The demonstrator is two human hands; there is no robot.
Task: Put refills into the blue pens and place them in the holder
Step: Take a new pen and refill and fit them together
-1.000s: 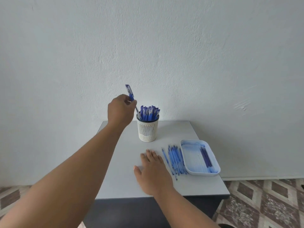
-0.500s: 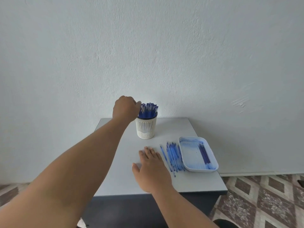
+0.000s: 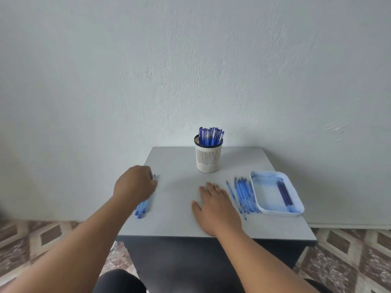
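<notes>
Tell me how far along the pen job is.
Done: the holder is packed with blue pens. In hand: the left hand curls over empty pens at the table's left edge; the right hand rests flat. Left: loose refills beside the tray, plus a few dark ones inside it.

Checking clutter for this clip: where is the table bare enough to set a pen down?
Bare: between the left hand and right hand, in front of the holder. Crowded: loose refills packed against the tray; pens lie under the left hand.

The left hand reaches forward with fingers curled downward. The right hand lies flat, fingers straight.
</notes>
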